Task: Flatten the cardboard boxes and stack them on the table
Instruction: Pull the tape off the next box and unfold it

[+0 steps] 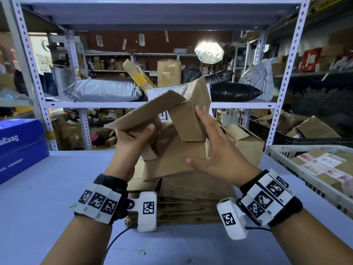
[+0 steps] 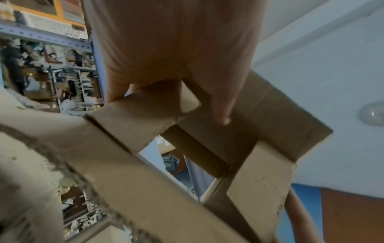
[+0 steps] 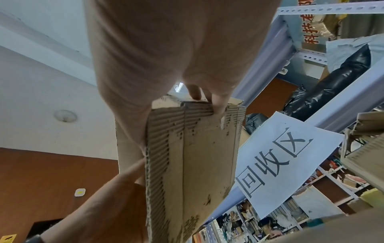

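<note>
Holding the half-collapsed cardboard box [image 1: 172,113] up in front of me, I had it above the stack of flattened boxes [image 1: 183,197] that lay on the counter [image 1: 47,197] just below my wrists. Its long axis ran from low by my left fingers up and away toward my right fingers, so each hand had one end. My left hand [image 1: 131,142] gripped the lower end, thumb [image 1: 148,131] on the near face and the other fingers curled round a flap underneath, as the left wrist view showed. My right hand [image 1: 214,148] lay flat against the upper panel, fingers straight and close together, thumb spread wide, pressing rather than gripping. I judged the box still needed squeezing flat between my palms before it went down onto the stack directly beneath.
</note>
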A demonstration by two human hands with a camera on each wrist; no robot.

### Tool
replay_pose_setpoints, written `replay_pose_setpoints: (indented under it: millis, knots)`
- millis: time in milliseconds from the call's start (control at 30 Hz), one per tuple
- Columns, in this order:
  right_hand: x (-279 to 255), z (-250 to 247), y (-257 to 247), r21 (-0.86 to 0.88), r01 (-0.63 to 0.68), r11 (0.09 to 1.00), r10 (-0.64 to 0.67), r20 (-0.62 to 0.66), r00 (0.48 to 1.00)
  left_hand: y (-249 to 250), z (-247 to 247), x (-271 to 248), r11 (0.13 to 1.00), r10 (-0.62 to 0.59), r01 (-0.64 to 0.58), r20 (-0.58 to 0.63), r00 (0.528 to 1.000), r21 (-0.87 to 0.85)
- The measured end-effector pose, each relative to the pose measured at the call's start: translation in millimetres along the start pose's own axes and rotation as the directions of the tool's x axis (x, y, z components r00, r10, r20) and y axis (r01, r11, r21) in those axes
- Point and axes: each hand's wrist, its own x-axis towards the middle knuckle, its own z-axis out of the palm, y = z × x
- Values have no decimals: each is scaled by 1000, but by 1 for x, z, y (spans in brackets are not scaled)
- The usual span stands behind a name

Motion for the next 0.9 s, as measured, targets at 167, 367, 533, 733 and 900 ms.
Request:
replay_pose_setpoints:
  millis: [167,367,533,733,900]
  knots:
    - [3,4,4,197,-20,980,26,-28,999,-2,-1,-2,993,59,-49,-89,994,104]
    - [5,-8,29,476,-216,853,323,-155,933,11,5,-23,979,113,-147,223,968,140]
    - [8,-6,36,450,-335,828,515,-373,772,15,12,-39,949,149,-242,395,907,199]
    - [7,-4,42,416,-373,829,540,-428,725,22,17,-41,911,162,-318,483,860,261]
    - [-5,-7,40,821,-240,519,580,-132,804,19,7,-37,930,62,-224,474,878,293]
